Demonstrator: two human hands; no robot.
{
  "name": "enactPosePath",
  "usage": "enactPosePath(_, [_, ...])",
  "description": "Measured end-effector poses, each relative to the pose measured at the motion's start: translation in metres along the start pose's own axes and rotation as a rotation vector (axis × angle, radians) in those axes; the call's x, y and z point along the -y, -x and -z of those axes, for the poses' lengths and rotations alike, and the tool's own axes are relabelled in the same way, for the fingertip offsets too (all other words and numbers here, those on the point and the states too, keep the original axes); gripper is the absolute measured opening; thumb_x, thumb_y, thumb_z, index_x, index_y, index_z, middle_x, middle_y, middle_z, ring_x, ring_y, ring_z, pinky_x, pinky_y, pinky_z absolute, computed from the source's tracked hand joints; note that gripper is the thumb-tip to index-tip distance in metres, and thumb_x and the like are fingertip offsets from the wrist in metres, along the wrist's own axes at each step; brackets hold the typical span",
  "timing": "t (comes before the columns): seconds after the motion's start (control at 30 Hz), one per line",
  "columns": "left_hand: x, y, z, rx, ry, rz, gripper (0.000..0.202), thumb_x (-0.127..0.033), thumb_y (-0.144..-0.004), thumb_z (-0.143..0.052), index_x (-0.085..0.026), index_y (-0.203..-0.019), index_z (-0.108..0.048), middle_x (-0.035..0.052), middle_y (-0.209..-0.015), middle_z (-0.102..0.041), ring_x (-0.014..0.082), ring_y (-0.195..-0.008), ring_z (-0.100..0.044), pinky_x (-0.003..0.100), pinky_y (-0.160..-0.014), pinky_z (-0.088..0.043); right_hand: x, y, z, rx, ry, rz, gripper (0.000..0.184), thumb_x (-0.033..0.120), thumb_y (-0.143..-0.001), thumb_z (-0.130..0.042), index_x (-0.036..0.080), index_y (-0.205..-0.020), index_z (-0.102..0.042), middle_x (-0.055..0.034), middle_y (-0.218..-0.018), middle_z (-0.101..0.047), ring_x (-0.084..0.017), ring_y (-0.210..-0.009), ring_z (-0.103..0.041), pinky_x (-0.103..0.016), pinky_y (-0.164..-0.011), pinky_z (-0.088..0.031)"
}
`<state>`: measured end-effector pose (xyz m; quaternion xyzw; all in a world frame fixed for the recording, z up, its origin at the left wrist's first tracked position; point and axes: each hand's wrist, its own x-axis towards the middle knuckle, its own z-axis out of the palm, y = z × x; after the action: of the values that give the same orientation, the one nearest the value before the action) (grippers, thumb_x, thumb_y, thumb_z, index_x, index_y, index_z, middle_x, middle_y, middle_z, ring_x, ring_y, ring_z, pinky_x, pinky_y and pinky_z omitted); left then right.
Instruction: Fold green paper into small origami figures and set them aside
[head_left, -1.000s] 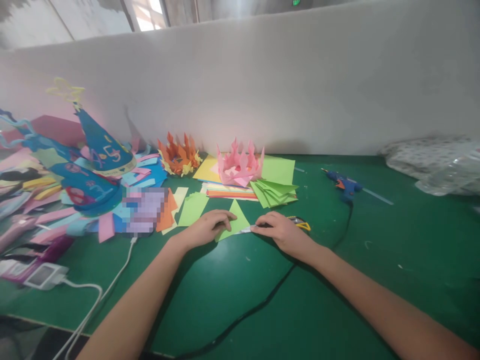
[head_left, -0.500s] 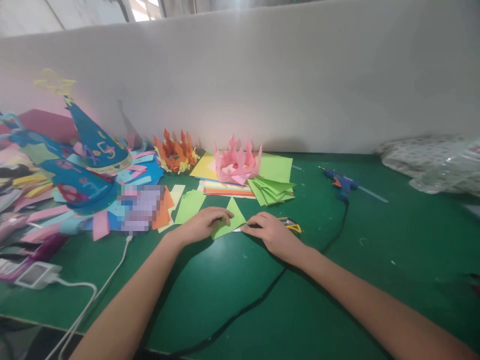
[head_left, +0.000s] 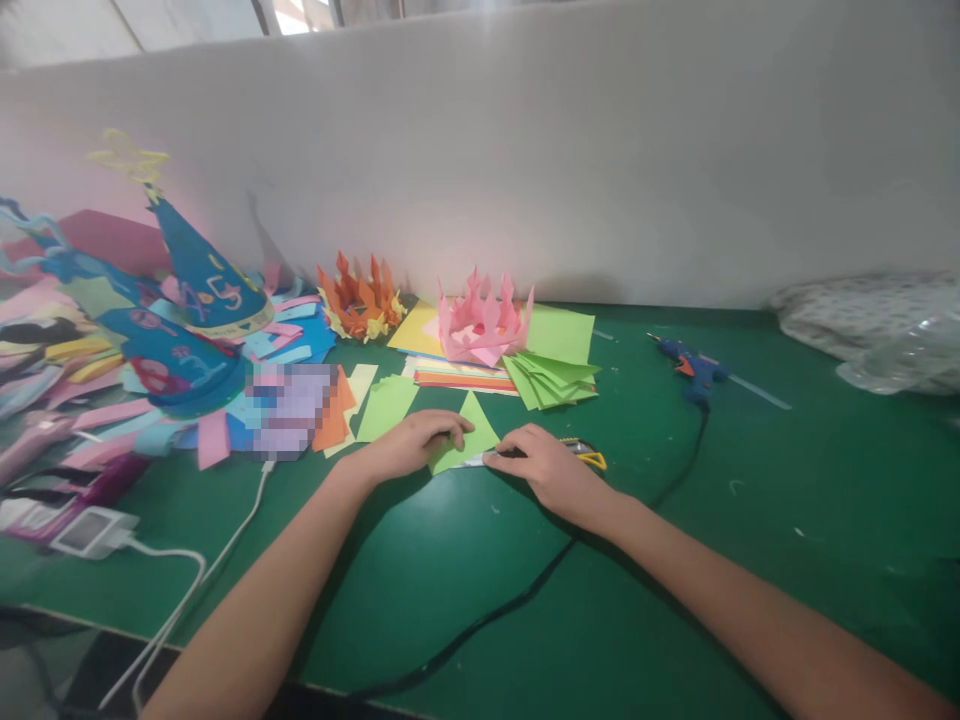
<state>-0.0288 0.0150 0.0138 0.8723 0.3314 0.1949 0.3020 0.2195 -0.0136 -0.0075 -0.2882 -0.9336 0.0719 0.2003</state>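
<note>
My left hand (head_left: 409,445) is closed at the left side of a folded light-green paper triangle (head_left: 474,432), its fingertips resting on the paper. My right hand (head_left: 546,468) grips a utility knife (head_left: 592,455), whose yellow handle end shows behind the hand. The silvery blade points left and lies along the paper's lower edge. How far the blade sits inside the fold, I cannot make out. Left of my left hand lie flat green paper pieces (head_left: 386,408). Beyond my right hand is a stack of folded green pieces (head_left: 553,378).
A pink paper crown (head_left: 486,325) stands on coloured sheets, beside an orange crown (head_left: 361,300). Blue cone hats (head_left: 202,270) and paper strips crowd the left. A glue gun (head_left: 694,370) lies right, its black cable (head_left: 480,625) crossing the table. A plastic bottle (head_left: 900,355) is far right.
The knife blade has moved left along the paper's lower edge, with more of it showing. My left hand keeps its hold. The whole view has shifted slightly.
</note>
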Motion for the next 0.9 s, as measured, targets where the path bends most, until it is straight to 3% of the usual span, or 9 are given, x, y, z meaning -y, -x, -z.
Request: enactPosePath(0.9, [0.0028,-0.0008,-0.0014,-0.007,0.001,-0.029,0.028,-0.001,-0.079,-0.037,-0.018,-0.082,-0.059,0.0071,-0.114,-0.062,0.0167,-0.104,-0.056,0.03,-0.088,-0.043,0.0053,-0.0041,-0.0056,-0.034,-0.007,0.031,0.036,0.009,-0.092,-0.037,0.021,-0.115,-0.061,-0.0107,-0.095,-0.059,-0.02,-0.083,-0.048,-0.035,-0.074,-0.044])
